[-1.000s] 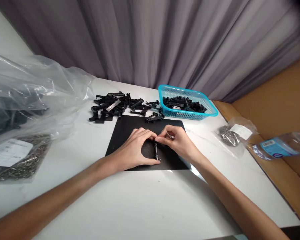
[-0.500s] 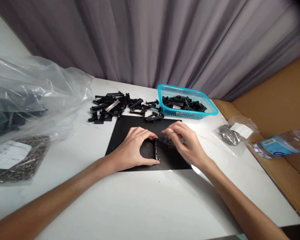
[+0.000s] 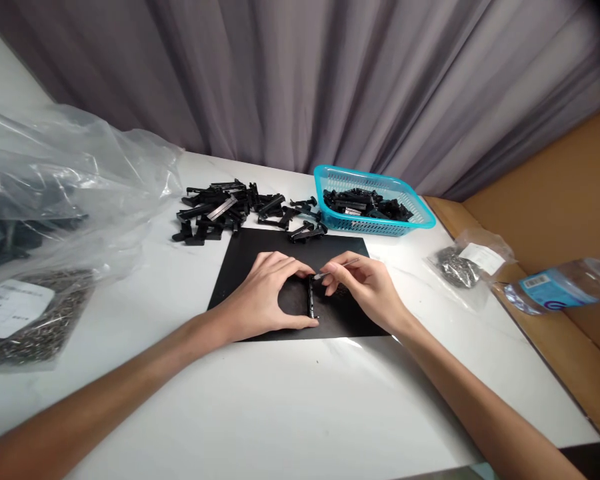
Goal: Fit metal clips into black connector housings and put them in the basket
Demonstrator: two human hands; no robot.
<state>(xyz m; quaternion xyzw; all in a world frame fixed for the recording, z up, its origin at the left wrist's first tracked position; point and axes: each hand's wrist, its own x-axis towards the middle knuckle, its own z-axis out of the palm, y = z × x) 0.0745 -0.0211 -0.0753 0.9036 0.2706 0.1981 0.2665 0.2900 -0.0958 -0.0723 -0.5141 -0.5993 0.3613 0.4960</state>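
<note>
Pin [image 3: 336,267] back at the strip [image 3: 311,299]

Left hand [image 3: 265,297] stays arched on the matte black mat [image 3: 245,260], forefinger and thumb clamped on the two ends of the narrow black plastic strip between them. Just right of that forefinger, the thin, shiny metal pin now points at the strip's far end, which was bare half a second ago. Right hand [image 3: 370,288], drawn back in from the right, pinches it between thumb and forefinger. Beyond its fingertips, a teal mesh basket [image 3: 375,229] holds angular black parts [image 3: 365,203].
</note>
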